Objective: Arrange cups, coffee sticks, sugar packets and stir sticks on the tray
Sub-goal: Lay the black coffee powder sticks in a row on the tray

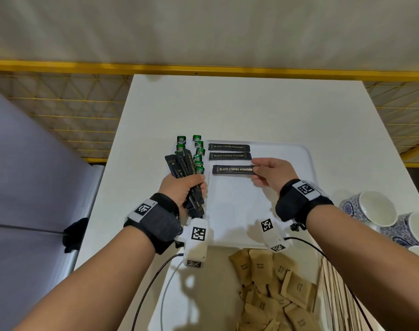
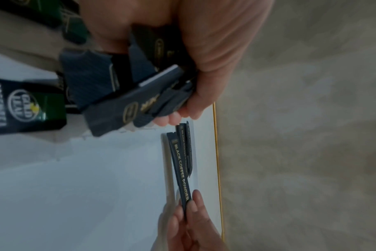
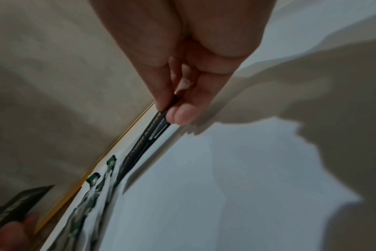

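A white tray (image 1: pixel 287 163) lies on the white table. Two black coffee sticks (image 1: pixel 228 151) lie side by side at its far left. My right hand (image 1: pixel 268 172) pinches the right end of a third black coffee stick (image 1: pixel 232 169) just above the tray, below those two; the pinch shows on the stick (image 3: pixel 152 125) in the right wrist view. My left hand (image 1: pixel 183 187) grips a fanned bundle of black coffee sticks (image 1: pixel 183 167) at the tray's left edge; the left wrist view shows the bundle (image 2: pixel 140 95) close up. Green packets (image 1: pixel 197 151) lie left of the tray.
Brown sugar packets (image 1: pixel 275 290) are heaped in a white bin near me. Wooden stir sticks (image 1: pixel 335 290) lie to their right. Blue-patterned cups (image 1: pixel 370 209) stand at the right table edge. A yellow wire fence (image 1: pixel 60 103) runs behind the table.
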The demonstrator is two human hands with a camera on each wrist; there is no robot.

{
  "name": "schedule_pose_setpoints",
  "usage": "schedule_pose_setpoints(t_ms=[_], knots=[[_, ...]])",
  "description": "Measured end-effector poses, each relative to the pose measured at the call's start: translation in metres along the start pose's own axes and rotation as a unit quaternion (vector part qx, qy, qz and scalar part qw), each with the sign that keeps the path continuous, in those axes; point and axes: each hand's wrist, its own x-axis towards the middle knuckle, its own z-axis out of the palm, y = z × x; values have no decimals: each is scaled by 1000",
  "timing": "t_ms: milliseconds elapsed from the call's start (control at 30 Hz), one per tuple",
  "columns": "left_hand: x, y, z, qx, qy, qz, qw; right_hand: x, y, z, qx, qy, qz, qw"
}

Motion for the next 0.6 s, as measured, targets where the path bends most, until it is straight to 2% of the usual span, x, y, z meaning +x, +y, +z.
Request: schedule_pose_setpoints(t_ms=[133,233,433,533,600], knots=[[5,-1,-2,13,5,13,1000,14,-3,5,-18,4,2,1000],[6,-2,-1,13,-3,12,1000,20,-3,8,-84,9,-6,996],[7,-2,2,13,-9,15,1000,25,-6,6,-176,63,-46,981],[7,-2,3,13,-16,17,1000,27,-7,12,-258,30,-81,962],[7,-2,3,10,-27,12,1000,28,-7,19,-335,3,-102,937]])
